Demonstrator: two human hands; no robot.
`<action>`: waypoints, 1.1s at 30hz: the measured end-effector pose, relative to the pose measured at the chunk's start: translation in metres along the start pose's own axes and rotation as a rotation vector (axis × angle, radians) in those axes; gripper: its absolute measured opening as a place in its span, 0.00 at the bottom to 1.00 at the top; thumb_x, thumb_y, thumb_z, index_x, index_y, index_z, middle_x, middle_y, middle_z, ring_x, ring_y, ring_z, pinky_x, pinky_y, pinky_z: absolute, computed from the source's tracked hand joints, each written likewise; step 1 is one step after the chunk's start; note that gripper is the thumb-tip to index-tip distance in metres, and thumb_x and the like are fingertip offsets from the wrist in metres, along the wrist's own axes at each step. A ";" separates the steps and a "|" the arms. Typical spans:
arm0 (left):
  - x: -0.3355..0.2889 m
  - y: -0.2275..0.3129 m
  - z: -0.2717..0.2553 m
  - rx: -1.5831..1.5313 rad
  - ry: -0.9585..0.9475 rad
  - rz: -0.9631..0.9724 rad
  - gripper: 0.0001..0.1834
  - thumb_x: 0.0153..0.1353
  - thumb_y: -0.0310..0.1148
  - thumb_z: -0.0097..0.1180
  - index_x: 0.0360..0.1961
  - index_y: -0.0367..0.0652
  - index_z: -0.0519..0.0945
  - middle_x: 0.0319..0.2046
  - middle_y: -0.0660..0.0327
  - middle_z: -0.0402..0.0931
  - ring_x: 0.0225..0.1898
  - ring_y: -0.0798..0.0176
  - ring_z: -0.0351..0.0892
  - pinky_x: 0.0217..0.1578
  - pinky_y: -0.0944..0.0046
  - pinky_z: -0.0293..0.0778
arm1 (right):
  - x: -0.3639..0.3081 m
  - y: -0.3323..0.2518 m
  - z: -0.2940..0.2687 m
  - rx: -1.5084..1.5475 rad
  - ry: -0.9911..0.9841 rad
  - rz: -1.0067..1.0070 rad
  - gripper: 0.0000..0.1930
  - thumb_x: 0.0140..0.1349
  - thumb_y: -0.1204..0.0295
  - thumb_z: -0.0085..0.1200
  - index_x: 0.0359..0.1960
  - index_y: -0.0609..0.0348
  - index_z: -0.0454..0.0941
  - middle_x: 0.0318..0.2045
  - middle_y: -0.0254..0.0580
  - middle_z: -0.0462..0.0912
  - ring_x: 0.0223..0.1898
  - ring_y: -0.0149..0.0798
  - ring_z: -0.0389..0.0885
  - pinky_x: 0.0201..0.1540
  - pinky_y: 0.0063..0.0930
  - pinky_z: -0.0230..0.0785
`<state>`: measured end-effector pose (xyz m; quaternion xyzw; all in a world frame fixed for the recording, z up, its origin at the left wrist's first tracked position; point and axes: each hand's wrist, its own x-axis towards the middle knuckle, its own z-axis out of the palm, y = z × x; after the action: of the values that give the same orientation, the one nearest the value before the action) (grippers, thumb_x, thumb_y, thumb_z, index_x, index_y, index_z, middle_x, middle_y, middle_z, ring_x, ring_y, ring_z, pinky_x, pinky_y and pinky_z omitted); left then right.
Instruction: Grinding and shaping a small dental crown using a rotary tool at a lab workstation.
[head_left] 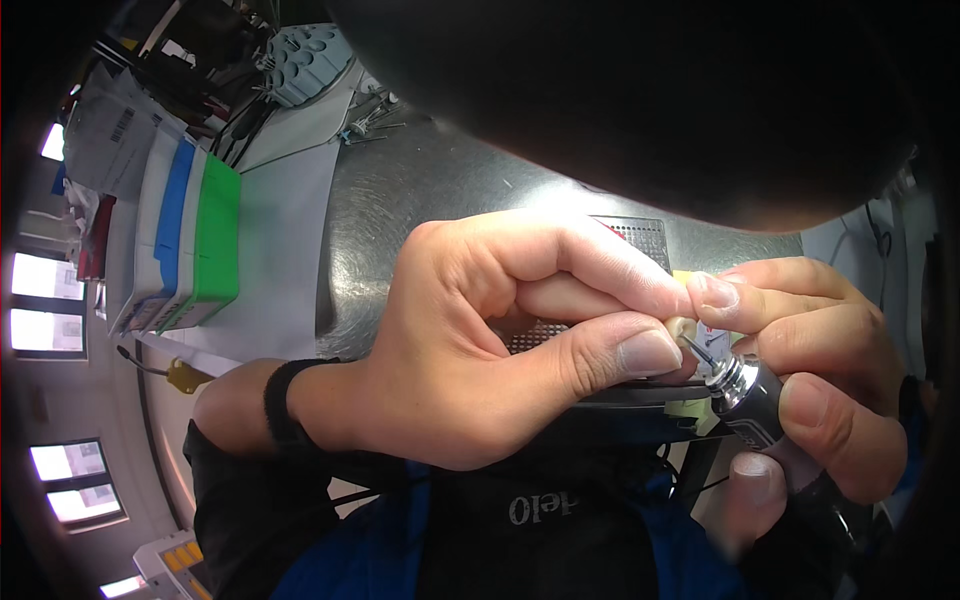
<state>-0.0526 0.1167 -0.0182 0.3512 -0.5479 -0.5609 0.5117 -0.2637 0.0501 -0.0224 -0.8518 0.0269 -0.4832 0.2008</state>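
Between the thumb and fingertips of my left hand (pixel 470 350) is a small cream-coloured, tooth-like crown (pixel 681 329). My right hand (pixel 835 350) grips a black and silver rotary handpiece (pixel 757 410), pointed up and to the left. Its thin metal bur (pixel 699 349) reaches the crown's near side; whether it touches cannot be made out. The fingertips of both hands meet just above the crown. Most of the crown is hidden by my left fingers.
A brushed metal worktop (pixel 385 215) lies beneath, with a perforated metal plate (pixel 645 235) behind my hands. A large dark rounded shape (pixel 640 90) blocks the upper view. At left stand a green, blue and white box (pixel 212 235) and a grey bur holder (pixel 305 65), with loose burs (pixel 365 125) nearby.
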 end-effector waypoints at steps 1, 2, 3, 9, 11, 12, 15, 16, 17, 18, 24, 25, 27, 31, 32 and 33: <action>0.000 0.000 0.000 -0.001 -0.007 0.006 0.10 0.65 0.25 0.61 0.43 0.33 0.73 0.38 0.44 0.84 0.41 0.57 0.87 0.44 0.60 0.85 | 0.002 0.000 -0.002 0.010 -0.031 0.003 0.18 0.67 0.61 0.51 0.53 0.56 0.67 0.30 0.43 0.74 0.35 0.43 0.83 0.38 0.40 0.79; 0.000 -0.001 0.000 -0.004 -0.010 0.009 0.10 0.65 0.25 0.61 0.43 0.33 0.73 0.38 0.44 0.84 0.41 0.57 0.87 0.45 0.59 0.85 | 0.005 0.001 -0.007 0.028 -0.080 -0.001 0.20 0.67 0.60 0.52 0.55 0.56 0.66 0.31 0.43 0.74 0.36 0.44 0.83 0.38 0.40 0.79; 0.000 -0.001 0.000 -0.013 -0.009 0.011 0.10 0.65 0.25 0.60 0.43 0.33 0.73 0.39 0.44 0.84 0.42 0.57 0.87 0.45 0.59 0.84 | 0.011 0.002 -0.013 0.051 -0.131 -0.007 0.22 0.67 0.60 0.53 0.57 0.56 0.65 0.33 0.44 0.74 0.38 0.46 0.84 0.39 0.41 0.79; 0.002 -0.002 0.003 -0.057 -0.011 0.031 0.12 0.65 0.24 0.60 0.46 0.33 0.72 0.40 0.45 0.84 0.43 0.57 0.86 0.47 0.59 0.84 | 0.032 0.008 -0.037 0.204 -0.406 -0.020 0.31 0.66 0.57 0.57 0.66 0.55 0.60 0.44 0.47 0.71 0.46 0.52 0.84 0.43 0.48 0.75; 0.002 -0.001 0.003 -0.060 0.010 0.017 0.12 0.65 0.25 0.60 0.47 0.33 0.72 0.39 0.46 0.84 0.43 0.59 0.86 0.48 0.61 0.82 | 0.022 0.010 -0.031 0.181 -0.229 -0.071 0.27 0.66 0.58 0.55 0.61 0.56 0.62 0.41 0.46 0.72 0.42 0.50 0.84 0.41 0.45 0.76; 0.002 -0.001 0.004 -0.066 0.022 0.003 0.13 0.65 0.25 0.60 0.47 0.33 0.73 0.38 0.47 0.85 0.43 0.61 0.86 0.48 0.63 0.81 | 0.014 0.011 -0.024 0.164 -0.139 -0.094 0.25 0.66 0.59 0.54 0.59 0.56 0.63 0.40 0.45 0.72 0.40 0.49 0.85 0.39 0.44 0.76; 0.003 0.000 0.004 -0.045 0.027 0.011 0.13 0.65 0.25 0.61 0.48 0.33 0.74 0.36 0.50 0.85 0.42 0.66 0.84 0.48 0.66 0.78 | -0.001 0.013 -0.020 0.143 -0.107 -0.114 0.22 0.66 0.60 0.53 0.56 0.57 0.65 0.38 0.45 0.72 0.37 0.47 0.85 0.38 0.41 0.75; 0.003 0.000 0.004 -0.053 0.032 -0.006 0.13 0.65 0.25 0.61 0.48 0.33 0.75 0.36 0.51 0.85 0.42 0.67 0.84 0.49 0.67 0.77 | -0.004 0.013 -0.018 0.132 -0.089 -0.118 0.22 0.66 0.60 0.53 0.56 0.57 0.65 0.38 0.45 0.72 0.37 0.47 0.85 0.38 0.41 0.75; 0.003 0.001 0.003 -0.050 0.031 -0.003 0.13 0.65 0.26 0.61 0.48 0.33 0.75 0.36 0.52 0.86 0.41 0.69 0.83 0.49 0.68 0.76 | -0.005 0.013 -0.016 0.131 -0.080 -0.118 0.22 0.66 0.60 0.53 0.56 0.57 0.65 0.37 0.45 0.72 0.36 0.47 0.85 0.38 0.40 0.75; 0.003 0.001 0.003 -0.035 0.012 0.003 0.13 0.65 0.25 0.61 0.48 0.33 0.75 0.36 0.52 0.86 0.42 0.67 0.84 0.49 0.67 0.77 | -0.005 0.012 -0.016 0.130 -0.072 -0.118 0.22 0.66 0.60 0.52 0.56 0.57 0.65 0.37 0.45 0.72 0.36 0.47 0.85 0.38 0.40 0.75; 0.003 0.002 0.003 -0.105 -0.017 -0.014 0.09 0.66 0.24 0.58 0.46 0.32 0.75 0.37 0.46 0.85 0.44 0.58 0.86 0.49 0.59 0.81 | 0.009 0.013 -0.022 0.055 -0.109 -0.151 0.22 0.67 0.60 0.49 0.57 0.59 0.64 0.34 0.46 0.72 0.36 0.51 0.84 0.35 0.41 0.73; 0.002 0.002 0.003 -0.080 -0.022 -0.015 0.09 0.66 0.24 0.58 0.45 0.32 0.75 0.37 0.45 0.85 0.44 0.57 0.86 0.49 0.59 0.82 | 0.010 0.013 -0.024 0.051 -0.140 -0.144 0.22 0.67 0.60 0.48 0.58 0.59 0.64 0.34 0.46 0.72 0.36 0.52 0.84 0.35 0.41 0.72; 0.003 0.001 0.002 -0.102 -0.032 -0.011 0.09 0.66 0.23 0.57 0.45 0.32 0.75 0.36 0.45 0.85 0.43 0.57 0.87 0.49 0.59 0.82 | 0.011 0.014 -0.027 0.074 -0.181 -0.117 0.23 0.67 0.60 0.48 0.58 0.59 0.63 0.34 0.46 0.72 0.35 0.51 0.84 0.34 0.40 0.73; 0.002 0.001 0.001 -0.065 -0.044 -0.020 0.09 0.66 0.23 0.57 0.45 0.31 0.75 0.35 0.45 0.85 0.42 0.58 0.87 0.50 0.60 0.81 | 0.013 0.013 -0.031 0.113 -0.237 -0.061 0.22 0.67 0.60 0.48 0.57 0.58 0.63 0.34 0.46 0.73 0.34 0.47 0.83 0.33 0.39 0.74; 0.003 0.001 -0.001 -0.056 -0.056 -0.014 0.09 0.66 0.23 0.58 0.45 0.30 0.75 0.35 0.45 0.85 0.42 0.59 0.87 0.50 0.60 0.81 | 0.014 0.012 -0.033 0.128 -0.254 -0.042 0.22 0.67 0.60 0.49 0.57 0.58 0.64 0.33 0.46 0.73 0.34 0.45 0.82 0.33 0.38 0.74; 0.002 0.001 -0.001 -0.053 -0.060 -0.012 0.09 0.66 0.23 0.58 0.45 0.30 0.75 0.35 0.45 0.85 0.42 0.59 0.87 0.50 0.60 0.81 | 0.016 0.012 -0.034 0.142 -0.271 -0.023 0.21 0.66 0.60 0.50 0.56 0.57 0.64 0.33 0.45 0.73 0.34 0.44 0.82 0.33 0.38 0.74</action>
<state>-0.0521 0.1143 -0.0169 0.3238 -0.5460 -0.5884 0.5009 -0.2817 0.0249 0.0012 -0.8930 -0.0447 -0.3668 0.2568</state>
